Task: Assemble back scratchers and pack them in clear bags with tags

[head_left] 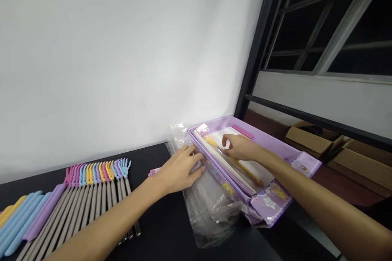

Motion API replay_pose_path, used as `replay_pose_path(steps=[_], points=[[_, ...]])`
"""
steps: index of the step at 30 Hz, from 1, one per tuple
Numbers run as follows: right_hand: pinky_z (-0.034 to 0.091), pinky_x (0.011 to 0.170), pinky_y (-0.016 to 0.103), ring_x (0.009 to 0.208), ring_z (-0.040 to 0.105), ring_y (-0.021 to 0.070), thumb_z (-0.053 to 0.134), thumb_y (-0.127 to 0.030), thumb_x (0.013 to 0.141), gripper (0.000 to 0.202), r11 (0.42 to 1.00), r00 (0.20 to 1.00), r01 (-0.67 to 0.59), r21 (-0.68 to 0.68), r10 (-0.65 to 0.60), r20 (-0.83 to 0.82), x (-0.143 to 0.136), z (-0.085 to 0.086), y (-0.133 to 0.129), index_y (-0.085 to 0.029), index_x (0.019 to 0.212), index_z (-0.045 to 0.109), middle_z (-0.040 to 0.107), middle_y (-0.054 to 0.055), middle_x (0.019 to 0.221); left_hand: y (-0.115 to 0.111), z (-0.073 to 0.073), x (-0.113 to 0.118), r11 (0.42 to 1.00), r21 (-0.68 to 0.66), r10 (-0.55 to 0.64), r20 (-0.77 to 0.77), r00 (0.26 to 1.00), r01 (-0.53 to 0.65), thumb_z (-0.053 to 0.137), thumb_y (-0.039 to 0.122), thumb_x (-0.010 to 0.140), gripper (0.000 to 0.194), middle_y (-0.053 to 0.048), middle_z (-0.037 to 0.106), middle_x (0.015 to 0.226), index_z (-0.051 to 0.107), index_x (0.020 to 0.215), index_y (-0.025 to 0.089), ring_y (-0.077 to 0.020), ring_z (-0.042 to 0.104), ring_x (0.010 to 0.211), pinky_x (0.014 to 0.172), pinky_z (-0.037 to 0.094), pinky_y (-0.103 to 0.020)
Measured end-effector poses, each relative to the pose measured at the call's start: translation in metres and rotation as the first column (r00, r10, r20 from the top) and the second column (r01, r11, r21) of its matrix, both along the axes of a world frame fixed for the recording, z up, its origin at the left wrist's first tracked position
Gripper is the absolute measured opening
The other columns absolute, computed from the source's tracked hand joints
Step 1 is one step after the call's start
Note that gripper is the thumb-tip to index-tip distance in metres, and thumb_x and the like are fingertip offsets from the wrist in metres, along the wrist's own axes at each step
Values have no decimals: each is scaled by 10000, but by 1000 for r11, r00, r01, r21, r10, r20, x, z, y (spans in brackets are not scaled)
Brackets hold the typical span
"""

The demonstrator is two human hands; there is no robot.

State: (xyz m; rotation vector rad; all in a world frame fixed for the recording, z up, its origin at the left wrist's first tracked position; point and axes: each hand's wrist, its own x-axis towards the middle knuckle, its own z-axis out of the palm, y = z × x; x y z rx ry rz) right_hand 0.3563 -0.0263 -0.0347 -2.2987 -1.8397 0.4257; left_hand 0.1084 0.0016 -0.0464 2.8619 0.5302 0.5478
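My left hand (180,168) lies with its fingers spread over clear plastic bags (205,208), beside the left wall of an open purple box (260,134). Inside that box my right hand (237,147) has its fingers curled at the neck of a yellow back scratcher (245,168), whose claw end points to the upper left. White sheets and a pink strip (242,131) also lie in the box. On the left, several back scratchers (98,175) with grey handles and coloured claws stand side by side in a row.
Blue, yellow and purple sleeves (24,216) lie at the far left of the black table (159,228). A white wall rises behind. Beyond a black metal frame (306,115) at the right, cardboard boxes (361,163) rest on the floor.
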Motion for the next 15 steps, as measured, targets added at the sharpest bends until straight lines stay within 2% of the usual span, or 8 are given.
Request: replay_pose_path(steps=[4,7,10,12,15], points=[[407,622,312,786,662,272,621,-319,777,218,1000,989,-7,8,6,150,-3,-1,-2,-165,931,606,692,134,871,-2,4,-6,997,-11,-81,18,997,82,474,320,957,245,-67,552,1093,576,1156,219,-218,519,1041,940,458,-382],[411,694,333,917,637,303,613,-339,784,185,998,974,-40,41,30,226,-9,5,-4,-170,857,628,685,149,950,-3,10,-15,997,10,-81,86,993,81,457,300,967,237,-67,548,1121,558,1166,220,-212,514,1073,954,452,-371],[411,736,320,931,629,266,558,-330,823,168,978,971,-74,194,26,236,-25,24,-9,-188,868,634,693,109,956,1,17,-31,999,35,-5,148,989,-1,449,252,961,218,-69,547,1108,561,1143,207,-208,514,1068,953,449,-371],[414,716,306,893,633,242,555,-353,825,178,939,983,-93,331,33,183,-42,40,-14,-201,862,640,700,82,943,4,22,-46,998,32,47,153,987,-53,438,226,957,216,-68,551,1089,570,1126,200,-198,528,1038,940,455,-362],[423,662,297,837,633,227,550,-408,833,199,888,989,-148,436,125,80,-74,59,-22,-231,835,641,705,46,898,5,32,-75,995,12,102,113,988,-104,427,214,958,222,-61,565,1070,582,1117,204,-181,546,1009,924,459,-341]])
